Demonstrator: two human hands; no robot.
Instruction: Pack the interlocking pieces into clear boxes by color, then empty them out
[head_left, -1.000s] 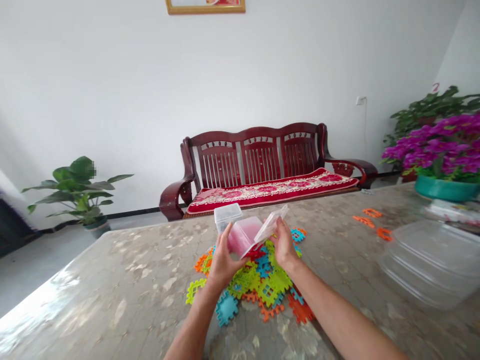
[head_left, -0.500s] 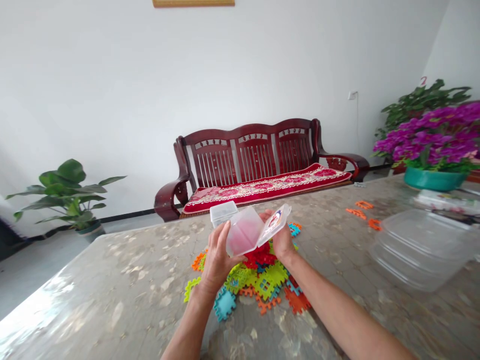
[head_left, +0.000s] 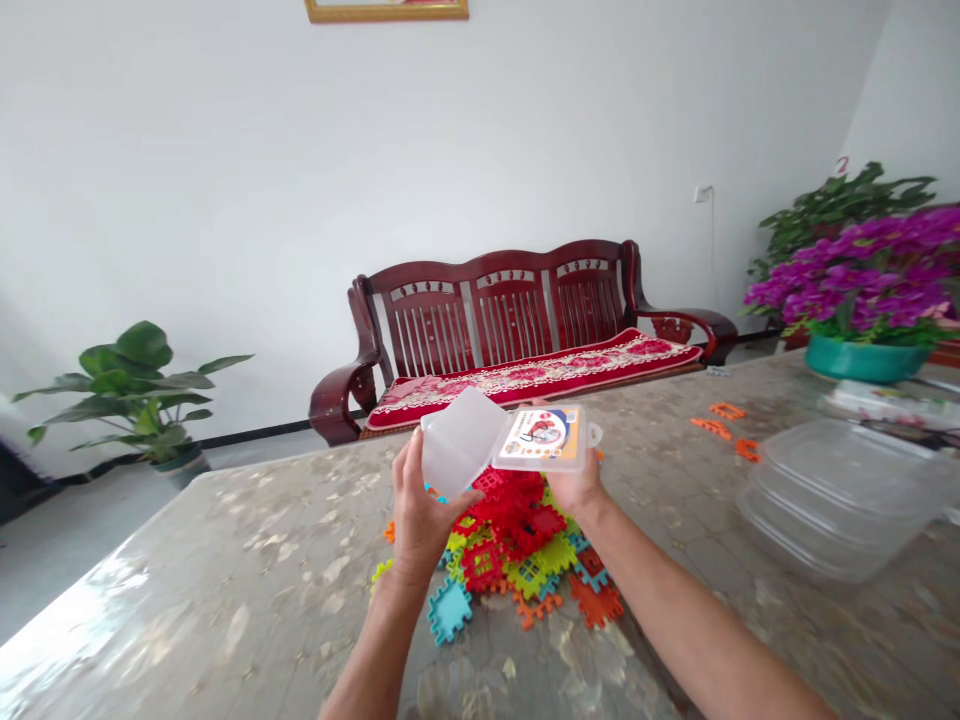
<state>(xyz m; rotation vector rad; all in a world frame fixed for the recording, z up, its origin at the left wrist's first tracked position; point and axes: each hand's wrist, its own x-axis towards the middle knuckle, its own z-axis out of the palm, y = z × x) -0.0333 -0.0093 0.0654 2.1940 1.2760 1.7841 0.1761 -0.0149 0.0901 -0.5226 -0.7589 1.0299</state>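
Observation:
My left hand (head_left: 418, 515) is closed on one half of a hinged, translucent plastic box (head_left: 461, 440), thumb on the near side. My right hand (head_left: 576, 490) supports the other half from beneath; its fingers are mostly hidden. That half carries a printed label (head_left: 541, 434) facing up. The box hangs spread wide, tilted, over a heap of interlocking plastic building tiles. Red tiles (head_left: 517, 512) lie on top, with green tiles (head_left: 529, 575), a light-blue tile (head_left: 450, 610) and orange tiles (head_left: 596, 600) around and under them.
Stacked clear plastic boxes (head_left: 847, 490) stand on the patterned tabletop (head_left: 247, 560) at the right. Several loose orange pieces (head_left: 711, 428) lie left of them. A teal pot of purple flowers (head_left: 866, 357) is behind. Across the table stands a wooden bench (head_left: 499, 310).
The box has swung wider and its labelled half has turned face up. More red tiles now lie on the heap, and the pink tint inside the box is gone.

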